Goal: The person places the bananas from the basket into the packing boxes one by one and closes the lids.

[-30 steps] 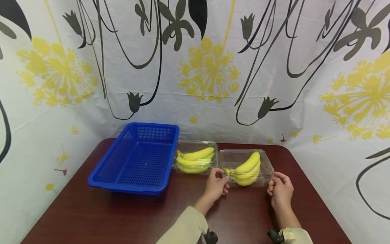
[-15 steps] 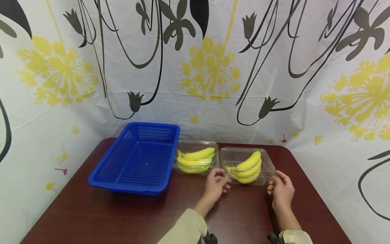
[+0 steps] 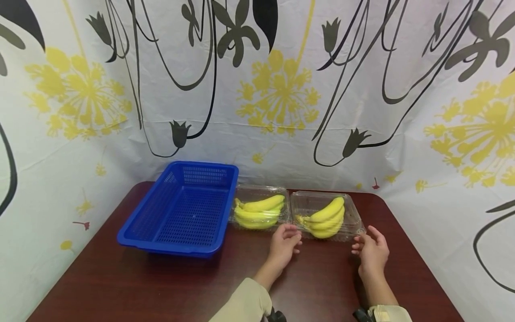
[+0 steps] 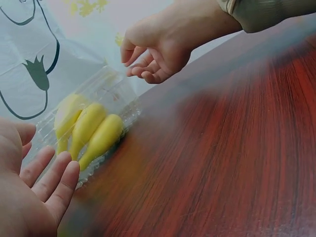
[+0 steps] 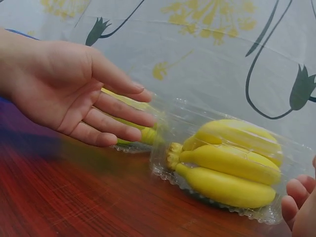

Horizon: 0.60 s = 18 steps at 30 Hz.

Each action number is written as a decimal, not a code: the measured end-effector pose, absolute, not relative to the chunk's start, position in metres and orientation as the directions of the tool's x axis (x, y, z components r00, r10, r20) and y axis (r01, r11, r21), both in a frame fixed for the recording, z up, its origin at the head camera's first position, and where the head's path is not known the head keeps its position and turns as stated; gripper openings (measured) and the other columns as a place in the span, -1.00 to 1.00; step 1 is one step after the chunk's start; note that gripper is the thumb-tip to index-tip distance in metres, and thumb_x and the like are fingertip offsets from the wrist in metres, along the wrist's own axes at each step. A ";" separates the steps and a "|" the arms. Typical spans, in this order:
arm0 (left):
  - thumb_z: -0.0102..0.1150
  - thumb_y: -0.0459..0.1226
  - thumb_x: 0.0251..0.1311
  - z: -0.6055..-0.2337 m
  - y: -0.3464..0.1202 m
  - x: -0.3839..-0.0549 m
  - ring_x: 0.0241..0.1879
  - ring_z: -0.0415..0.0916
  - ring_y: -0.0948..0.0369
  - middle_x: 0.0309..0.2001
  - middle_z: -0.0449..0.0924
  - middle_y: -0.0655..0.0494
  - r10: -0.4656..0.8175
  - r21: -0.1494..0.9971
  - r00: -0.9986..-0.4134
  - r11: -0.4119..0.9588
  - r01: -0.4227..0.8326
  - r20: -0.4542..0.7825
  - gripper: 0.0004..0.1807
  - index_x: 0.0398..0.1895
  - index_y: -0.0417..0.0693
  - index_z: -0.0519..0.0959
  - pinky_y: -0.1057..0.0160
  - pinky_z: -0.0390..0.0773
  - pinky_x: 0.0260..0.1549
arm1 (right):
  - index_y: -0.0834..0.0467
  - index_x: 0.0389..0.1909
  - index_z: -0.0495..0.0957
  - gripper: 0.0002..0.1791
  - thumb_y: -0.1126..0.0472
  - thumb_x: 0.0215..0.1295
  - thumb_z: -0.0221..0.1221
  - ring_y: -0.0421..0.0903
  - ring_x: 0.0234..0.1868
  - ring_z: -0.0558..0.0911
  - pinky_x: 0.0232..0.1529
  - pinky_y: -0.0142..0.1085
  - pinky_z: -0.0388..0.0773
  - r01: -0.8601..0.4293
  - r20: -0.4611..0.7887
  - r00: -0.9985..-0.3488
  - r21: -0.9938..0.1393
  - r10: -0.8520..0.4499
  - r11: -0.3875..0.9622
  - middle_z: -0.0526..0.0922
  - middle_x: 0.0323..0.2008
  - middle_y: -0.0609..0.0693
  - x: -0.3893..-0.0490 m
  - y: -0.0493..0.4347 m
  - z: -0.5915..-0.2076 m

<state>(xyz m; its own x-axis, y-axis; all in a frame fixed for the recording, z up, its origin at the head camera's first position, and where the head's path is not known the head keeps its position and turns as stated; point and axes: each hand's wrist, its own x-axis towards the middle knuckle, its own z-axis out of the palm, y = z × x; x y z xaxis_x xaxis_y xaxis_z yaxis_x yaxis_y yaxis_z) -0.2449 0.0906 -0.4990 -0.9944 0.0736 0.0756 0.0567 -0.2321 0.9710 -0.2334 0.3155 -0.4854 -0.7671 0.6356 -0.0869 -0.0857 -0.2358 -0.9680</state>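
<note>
A clear plastic box (image 3: 351, 216) holding a bunch of bananas (image 3: 327, 220) lies on the table in front of both hands. My left hand (image 3: 284, 245) is at its near left corner with fingers loosely extended; in the right wrist view the left hand (image 5: 74, 94) grips nothing. At the near right corner is my right hand (image 3: 372, 251), its fingers relaxed and slightly bent, apart from the box in the left wrist view. Left of this box sits a second clear box (image 3: 261, 191) with bananas (image 3: 259, 213) inside.
A blue plastic basket (image 3: 170, 246) with perforated walls stands at the left, beside the second box. The dark red-brown table (image 3: 161, 286) ends at a patterned curtain (image 3: 257, 152) behind and on both sides.
The right banana box has slid a little toward the back of the table. Both hands have loosened from its corners and stay close to where they were.
</note>
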 end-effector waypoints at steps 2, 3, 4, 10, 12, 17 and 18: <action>0.19 -0.42 0.24 -0.498 0.089 -0.244 -0.27 0.61 -0.11 -0.22 0.63 -0.04 0.073 0.971 -0.995 -0.233 0.051 0.070 -0.74 -0.03 -0.33 0.48 -0.08 0.64 -0.40 | -0.03 0.06 0.38 -0.65 0.40 0.36 -0.01 -0.23 -0.77 0.49 -0.75 -0.41 0.47 -0.098 -0.086 -0.758 -0.965 0.647 -0.244 0.58 -0.62 -0.09 -0.233 0.315 -0.484; 0.19 -0.42 0.24 -0.498 0.088 -0.244 -0.27 0.61 -0.11 -0.22 0.62 -0.04 0.072 0.971 -0.995 -0.234 0.053 0.071 -0.74 -0.03 -0.32 0.49 -0.08 0.64 -0.39 | -0.03 0.08 0.37 -0.64 0.40 0.35 0.00 -0.23 -0.77 0.48 -0.76 -0.42 0.46 -0.108 -0.082 -0.753 -0.963 0.653 -0.246 0.57 -0.63 -0.09 -0.233 0.314 -0.484; 0.19 -0.41 0.24 -0.499 0.087 -0.245 -0.26 0.61 -0.11 -0.22 0.62 -0.03 0.072 0.971 -0.995 -0.234 0.054 0.073 -0.74 -0.03 -0.32 0.49 -0.07 0.64 -0.39 | -0.02 0.10 0.36 -0.63 0.40 0.35 0.00 -0.24 -0.77 0.48 -0.76 -0.42 0.45 -0.119 -0.075 -0.750 -0.962 0.657 -0.245 0.57 -0.63 -0.10 -0.233 0.313 -0.483; 0.20 -0.41 0.23 -0.496 0.077 -0.246 -0.24 0.61 -0.12 -0.20 0.62 -0.05 0.071 0.970 -0.993 -0.230 0.078 0.096 -0.76 -0.05 -0.29 0.51 -0.04 0.65 -0.38 | 0.02 0.13 0.42 -0.62 0.40 0.36 0.03 -0.25 -0.74 0.47 -0.76 -0.46 0.40 -0.186 0.044 -0.761 -0.971 0.647 -0.152 0.55 -0.59 -0.08 -0.229 0.307 -0.476; 0.20 -0.41 0.22 -0.494 0.072 -0.246 -0.24 0.60 -0.11 -0.16 0.61 -0.10 0.080 0.972 -0.990 -0.213 0.096 0.116 -0.74 -0.03 -0.30 0.51 -0.06 0.65 -0.36 | 0.04 0.16 0.46 -0.62 0.39 0.37 0.05 -0.24 -0.72 0.47 -0.74 -0.46 0.40 -0.202 0.117 -0.774 -0.977 0.623 -0.067 0.55 -0.56 -0.06 -0.227 0.304 -0.475; 0.17 -0.40 0.26 -0.484 0.051 -0.243 -0.19 0.60 -0.07 -0.03 0.55 -0.22 0.123 0.979 -0.976 -0.119 0.167 0.181 -0.70 0.04 -0.29 0.48 -0.12 0.63 -0.32 | 0.05 0.26 0.45 -0.54 0.38 0.37 0.08 -0.23 -0.66 0.48 -0.66 -0.47 0.42 -0.236 0.314 -0.776 -0.949 0.547 0.211 0.55 -0.48 -0.02 -0.222 0.300 -0.476; 0.16 -0.40 0.27 -0.477 0.045 -0.240 -0.17 0.59 -0.10 0.00 0.54 -0.24 0.132 0.979 -0.973 -0.096 0.179 0.191 -0.70 0.06 -0.28 0.48 -0.09 0.63 -0.31 | 0.06 0.27 0.44 -0.53 0.39 0.37 0.09 -0.24 -0.64 0.48 -0.65 -0.46 0.42 -0.236 0.349 -0.776 -0.933 0.525 0.271 0.55 -0.46 0.01 -0.218 0.298 -0.472</action>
